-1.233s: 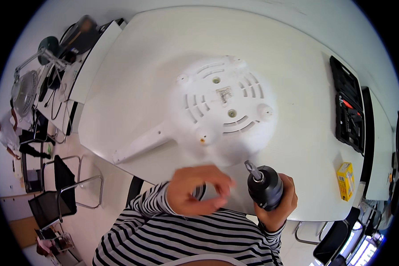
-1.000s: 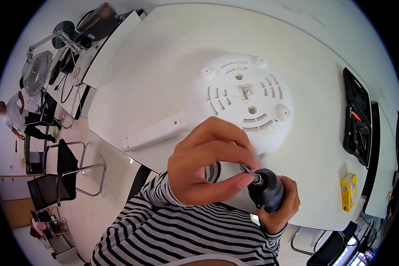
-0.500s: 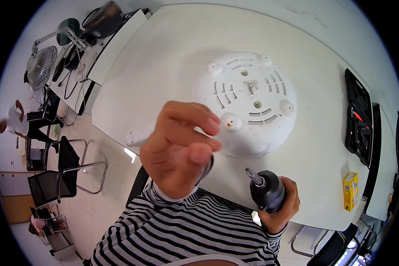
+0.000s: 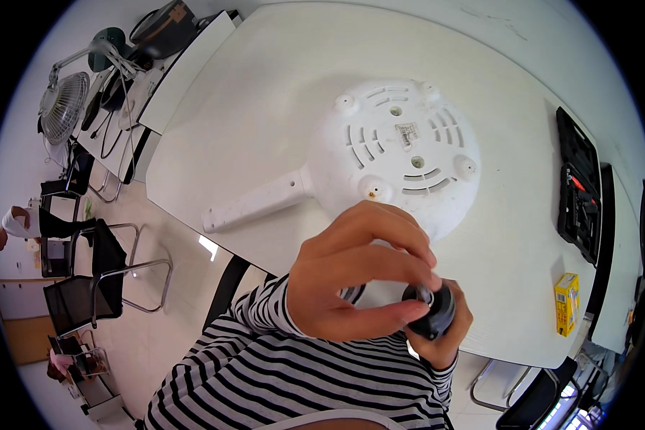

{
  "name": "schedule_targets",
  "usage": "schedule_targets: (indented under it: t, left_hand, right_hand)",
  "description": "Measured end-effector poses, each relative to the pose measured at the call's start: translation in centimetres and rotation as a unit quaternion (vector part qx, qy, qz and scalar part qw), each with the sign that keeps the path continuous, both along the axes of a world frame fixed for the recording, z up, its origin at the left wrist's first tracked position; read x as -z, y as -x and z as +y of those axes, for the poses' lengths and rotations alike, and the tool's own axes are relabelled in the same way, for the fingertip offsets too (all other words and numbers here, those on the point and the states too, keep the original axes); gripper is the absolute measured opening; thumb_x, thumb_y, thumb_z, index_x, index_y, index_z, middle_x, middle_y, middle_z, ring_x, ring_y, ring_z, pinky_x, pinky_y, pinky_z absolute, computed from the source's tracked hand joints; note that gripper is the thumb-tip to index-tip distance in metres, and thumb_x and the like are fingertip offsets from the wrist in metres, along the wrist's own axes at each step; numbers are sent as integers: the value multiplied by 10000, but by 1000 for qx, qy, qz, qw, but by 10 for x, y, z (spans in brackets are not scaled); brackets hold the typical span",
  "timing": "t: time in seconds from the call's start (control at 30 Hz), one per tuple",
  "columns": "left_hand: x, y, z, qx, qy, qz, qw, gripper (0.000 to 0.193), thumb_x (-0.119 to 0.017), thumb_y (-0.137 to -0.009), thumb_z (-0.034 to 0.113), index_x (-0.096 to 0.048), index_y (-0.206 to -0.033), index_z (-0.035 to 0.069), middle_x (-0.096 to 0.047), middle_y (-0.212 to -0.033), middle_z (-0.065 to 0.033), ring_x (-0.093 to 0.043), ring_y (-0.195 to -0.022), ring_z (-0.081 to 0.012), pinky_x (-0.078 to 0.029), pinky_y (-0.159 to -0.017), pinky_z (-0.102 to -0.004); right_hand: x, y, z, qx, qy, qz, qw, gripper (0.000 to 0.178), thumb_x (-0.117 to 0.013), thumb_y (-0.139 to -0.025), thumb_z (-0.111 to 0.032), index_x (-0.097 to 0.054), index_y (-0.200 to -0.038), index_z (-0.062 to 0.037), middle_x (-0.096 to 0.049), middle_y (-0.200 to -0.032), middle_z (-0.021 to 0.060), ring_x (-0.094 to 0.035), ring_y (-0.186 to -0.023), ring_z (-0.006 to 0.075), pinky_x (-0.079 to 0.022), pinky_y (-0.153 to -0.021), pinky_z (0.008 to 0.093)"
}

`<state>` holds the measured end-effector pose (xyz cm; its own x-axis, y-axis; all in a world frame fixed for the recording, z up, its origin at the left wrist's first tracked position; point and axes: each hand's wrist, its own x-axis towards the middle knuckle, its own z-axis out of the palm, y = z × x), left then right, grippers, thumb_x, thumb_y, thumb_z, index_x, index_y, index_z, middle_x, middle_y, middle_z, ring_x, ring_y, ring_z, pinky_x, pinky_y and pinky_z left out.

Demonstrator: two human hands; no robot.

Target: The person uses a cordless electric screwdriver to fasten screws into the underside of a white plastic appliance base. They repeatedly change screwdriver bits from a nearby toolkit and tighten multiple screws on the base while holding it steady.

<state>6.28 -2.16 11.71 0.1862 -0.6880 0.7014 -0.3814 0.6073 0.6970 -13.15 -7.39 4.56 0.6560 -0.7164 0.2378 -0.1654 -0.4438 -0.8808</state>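
Note:
My right hand (image 4: 457,326) grips a black cordless screwdriver (image 4: 437,315) with its bit pointing up, low over the table's near edge. Bent across to it, my left hand (image 4: 358,272) has thumb and fingers closed around the silver bit (image 4: 424,294) at its tip. Whether a small screw sits between those fingertips is hidden. Just beyond my hands a round white plastic appliance (image 4: 380,154) rests upside down, showing vent slots, several knobby feet and two round recesses. Its long handle (image 4: 258,204) reaches toward the left, and my left hand covers part of the near rim.
A black tool case (image 4: 580,193) stands open at the table's right edge, near a yellow box (image 4: 567,304). To the left are black chairs (image 4: 107,272), a fan (image 4: 66,107) on a side table, and a person (image 4: 23,222) farther back.
My left hand has moved right and down from beside the appliance to the screwdriver's bit, and its fingers have closed there. The appliance's handle is now uncovered.

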Motion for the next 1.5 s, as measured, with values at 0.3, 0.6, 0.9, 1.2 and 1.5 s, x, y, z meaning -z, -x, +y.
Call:
schedule_targets:
  t: [0.3,0.6,0.9,1.2,1.5]
  left_hand:
    - [-4,3,2,-6,18,2,1000,234,-716,-539,70,-606,-740,23,-595,-804,-120,-557,-734,-258,-471,-601,-299]
    - [-3,3,-3,-7,20,9,1000,233,-726,-522,59,-584,-704,24,-592,-780,-128,-561,-738,-269,-471,-598,-306]
    - [-3,2,-5,-7,14,8,1000,232,-725,-517,54,-579,-696,28,-591,-799,-131,-563,-743,-272,-469,-600,-306]
    - [-1,0,-4,-12,8,4,1000,205,-719,-561,66,-570,-691,14,-591,-797,-134,-557,-748,-269,-468,-616,-307]
    - [5,-7,2,-23,19,58,998,224,-677,-683,163,-545,-720,-14,-543,-797,-135,-519,-736,-243,-440,-651,-309]
  right_hand:
    - [1,-9,-6,-268,-304,-22,914,526,-737,-549,-119,-507,-1003,14,-594,-849,119,-587,-695,222,-452,-652,278]
    - [6,-19,-14,-386,-346,-30,854,463,-739,-547,-111,-527,-947,-13,-586,-779,66,-569,-656,193,-439,-614,267]
    - [8,-25,-19,-430,-397,-19,811,450,-729,-555,-117,-525,-941,-3,-585,-780,64,-550,-665,174,-429,-630,263]
    - [15,-24,-19,-445,-457,-1,770,490,-732,-567,-115,-522,-993,4,-586,-864,76,-548,-745,170,-427,-700,265]
    - [27,-5,-17,-448,-442,17,777,521,-712,-603,-97,-486,-1060,10,-602,-890,93,-565,-816,188,-426,-756,280]
